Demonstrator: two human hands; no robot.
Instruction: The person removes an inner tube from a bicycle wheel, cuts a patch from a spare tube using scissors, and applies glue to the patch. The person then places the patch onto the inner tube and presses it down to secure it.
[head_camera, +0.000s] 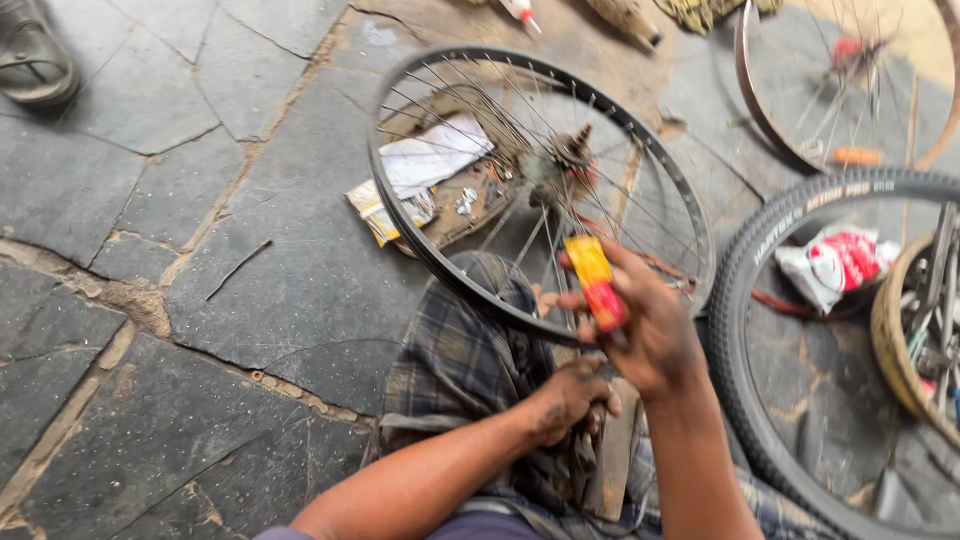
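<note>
A spoked bicycle rim (420, 240) without a tyre stands tilted in front of me, its lower edge resting against my checked-cloth knee (460, 350). My right hand (640, 330) is closed on the yellow and red handle of a screwdriver (595, 282), held up at the rim's lower edge among the spokes. My left hand (570, 398) is lower, its fingers curled near the rim's bottom and a wooden block (612, 450); what it grips is hidden. The rusty hub (570, 155) sits in the wheel's middle.
A tyred wheel (760, 300) lies at the right with a red and white bag (835, 265) inside it. Another bare rim (850, 90) lies top right. Papers and small metal parts (440, 170) rest behind the spokes. A sandalled foot (35, 55) is top left on stone paving.
</note>
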